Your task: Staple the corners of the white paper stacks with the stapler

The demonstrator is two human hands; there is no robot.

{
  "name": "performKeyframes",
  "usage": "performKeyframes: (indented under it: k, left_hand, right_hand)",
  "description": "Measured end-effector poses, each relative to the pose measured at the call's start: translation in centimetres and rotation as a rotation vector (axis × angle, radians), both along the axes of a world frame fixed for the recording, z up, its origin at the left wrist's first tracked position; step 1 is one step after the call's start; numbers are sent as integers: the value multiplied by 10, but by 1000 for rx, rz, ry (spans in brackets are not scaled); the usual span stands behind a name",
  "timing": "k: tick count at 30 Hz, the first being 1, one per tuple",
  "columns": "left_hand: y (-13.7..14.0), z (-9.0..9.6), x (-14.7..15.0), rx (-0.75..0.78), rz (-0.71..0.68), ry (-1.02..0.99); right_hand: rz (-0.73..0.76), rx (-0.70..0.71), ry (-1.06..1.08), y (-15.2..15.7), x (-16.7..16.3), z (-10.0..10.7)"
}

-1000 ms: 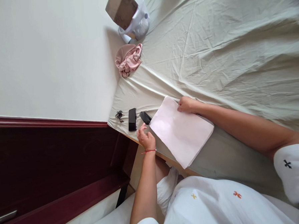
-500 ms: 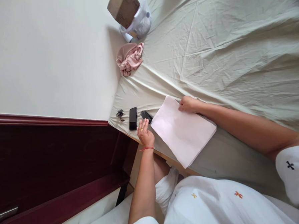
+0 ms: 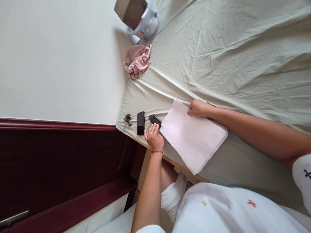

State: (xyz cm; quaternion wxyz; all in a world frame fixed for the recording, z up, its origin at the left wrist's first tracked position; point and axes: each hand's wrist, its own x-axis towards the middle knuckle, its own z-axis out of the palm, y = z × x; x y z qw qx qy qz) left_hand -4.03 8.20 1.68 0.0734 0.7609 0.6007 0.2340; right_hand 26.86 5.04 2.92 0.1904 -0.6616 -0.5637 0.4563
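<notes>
A stack of white paper sheets (image 3: pixel 194 138) lies slanted on the cloth in front of me. My right hand (image 3: pixel 199 109) grips its far right edge, fingers closed on the paper. At the left corner of the stack sits what looks like a black stapler (image 3: pixel 153 119), its near end against the paper's corner. My left hand (image 3: pixel 154 137) is at the near end of the stapler, fingers stretched out and palm partly turned up. Its fingertips overlap the stapler in view; whether they touch it I cannot tell.
Left of the stapler lie a black oblong case or phone (image 3: pixel 140 123) and a bunch of keys (image 3: pixel 128 119). Farther back are a crumpled pink cloth (image 3: pixel 137 61) and a clear plastic bucket (image 3: pixel 150 24) with a brown box (image 3: pixel 131 10). A wrinkled pale green sheet (image 3: pixel 227 57) covers the surface.
The whole view has shifted slightly, so everything appears a little farther right. Both hands keep nearly the same places by the paper and the stapler.
</notes>
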Motion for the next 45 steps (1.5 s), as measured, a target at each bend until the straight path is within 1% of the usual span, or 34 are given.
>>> performKeyframes:
  k: [3,5,7,9,11,13,15,18,20,22,25,28,32,38,42,45]
  left_hand:
    - [3,4,-1,-37,22,-153]
    - [2,3,-3,-43,44,-248]
    - [-2,-2,-7,-30,110,-379]
    - [-11,-8,-10,1,210,-528]
    - [-23,-11,-12,16,295,-675]
    - [-36,-11,-11,-4,340,-785]
    - [-49,-7,-8,-109,314,-905]
    - [-63,-4,2,-362,211,-1164]
    - [-67,-9,8,-424,206,-1244]
    - [-66,-17,14,-394,237,-1242]
    - [-61,-29,18,-332,257,-1257]
    - [-59,-35,20,-291,256,-1265]
    - [-61,-36,17,-271,264,-1238]
    - [-61,-35,20,-242,292,-1232]
    - [-63,-33,25,-227,281,-1242]
    - [-65,-31,25,-237,270,-1253]
  right_hand:
    - [28,19,7,-5,4,3]
    - [83,21,66,-8,9,2]
    - [171,23,221,-12,13,-1]
    - [235,26,414,-14,14,-7]
    - [227,35,528,-15,13,-12]
    - [182,64,566,-15,11,-15]
    - [133,118,565,-15,8,-17]
    - [61,195,524,-14,6,-17]
    - [23,230,511,-14,6,-17]
    - [5,253,537,-13,7,-19]
    - [19,268,587,-12,9,-22]
    - [38,270,598,-10,9,-25]
    - [15,261,554,-9,9,-24]
    - [-67,280,396,-8,8,-21]
    - [-64,247,420,-10,8,-18]
    - [-41,256,418,-10,8,-18]
